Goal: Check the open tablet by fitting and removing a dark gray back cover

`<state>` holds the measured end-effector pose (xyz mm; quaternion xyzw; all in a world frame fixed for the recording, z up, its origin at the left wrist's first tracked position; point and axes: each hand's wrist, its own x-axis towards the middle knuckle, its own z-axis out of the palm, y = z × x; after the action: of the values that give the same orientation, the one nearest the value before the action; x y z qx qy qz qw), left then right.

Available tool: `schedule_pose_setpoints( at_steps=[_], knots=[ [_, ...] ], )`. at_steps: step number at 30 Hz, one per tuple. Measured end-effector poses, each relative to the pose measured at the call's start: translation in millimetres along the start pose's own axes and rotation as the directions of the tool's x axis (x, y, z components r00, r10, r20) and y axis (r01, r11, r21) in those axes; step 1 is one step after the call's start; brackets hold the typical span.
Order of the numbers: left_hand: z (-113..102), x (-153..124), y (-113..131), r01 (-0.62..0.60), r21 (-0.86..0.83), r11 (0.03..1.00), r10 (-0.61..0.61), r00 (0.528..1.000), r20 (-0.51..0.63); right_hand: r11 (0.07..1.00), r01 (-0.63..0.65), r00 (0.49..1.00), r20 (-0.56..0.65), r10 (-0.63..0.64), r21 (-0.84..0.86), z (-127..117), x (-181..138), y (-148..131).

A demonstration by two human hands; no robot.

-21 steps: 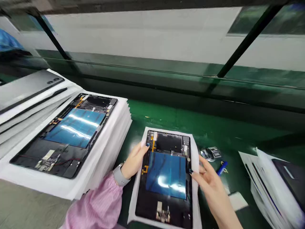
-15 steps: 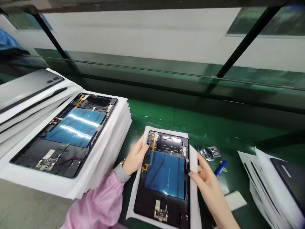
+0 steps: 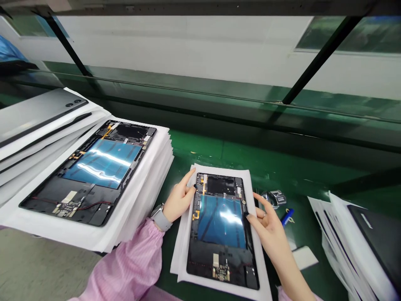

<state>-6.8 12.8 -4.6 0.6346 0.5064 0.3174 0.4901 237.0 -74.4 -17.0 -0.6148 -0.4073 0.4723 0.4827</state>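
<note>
Holding an open tablet (image 3: 222,228) flat on white paper (image 3: 265,276), between two stacks, over the green surface (image 3: 216,150). Hard to tell whether set down fully or lifted slightly. Clamped on the tablet's upper left edge with the left hand (image 3: 177,202), thumb on the frame, index finger along the paper's corner. Clamped on the right edge with the right hand (image 3: 269,228), thumb on the frame, fingers against the side of the paper, partly hidden.

Inside the tablet, a shiny blue panel (image 3: 216,225) across the middle, a small board (image 3: 221,271) toward the near end, an orange ribbon (image 3: 196,215) by the left edge. On the left wrist, a grey watch (image 3: 162,217), just past a pink sleeve (image 3: 131,267).

To the left, a tall paper stack (image 3: 153,179) topped with a second tablet (image 3: 94,184), also open and face-up. Farther left, a silver back (image 3: 37,113) with two round lenses, on more paper. Just beyond the right hand, a metal piece (image 3: 275,198), a blue piece (image 3: 287,217) and a pale card (image 3: 305,257). At far right, another stack (image 3: 341,246) with a black panel (image 3: 376,238) on top.
</note>
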Motion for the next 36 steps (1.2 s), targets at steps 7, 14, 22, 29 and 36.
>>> schedule_pose_setpoints(
  at_steps=[7, 14, 22, 29, 36],
  knots=[
    [2, 5, -8, -0.051, 0.062, 0.997, 0.057, 0.994, -0.09, 0.946, 0.14, 0.987, -0.036, -0.157, -0.291, 2, 0, 8],
    [1, 8, -14, -0.032, 0.087, 0.996, 0.044, 0.99, -0.137, 0.823, 0.259, 0.944, -0.046, -0.325, -0.506, 4, -5, 5],
    [3, 5, -15, -0.008, 0.081, 0.997, 0.017, 0.993, -0.119, 0.476, 0.191, 0.71, -0.214, -0.67, -0.858, -27, 10, -2],
    [4, 2, -8, 0.015, 0.094, 0.995, -0.005, 0.994, -0.114, 0.598, 0.143, 0.82, -0.244, -0.517, -0.789, -41, 22, 11],
    [1, 0, -8, 0.026, 0.04, 0.999, -0.02, 0.989, -0.146, 0.674, 0.146, 0.833, -0.278, -0.479, -0.724, -48, 29, 15]
  ],
)
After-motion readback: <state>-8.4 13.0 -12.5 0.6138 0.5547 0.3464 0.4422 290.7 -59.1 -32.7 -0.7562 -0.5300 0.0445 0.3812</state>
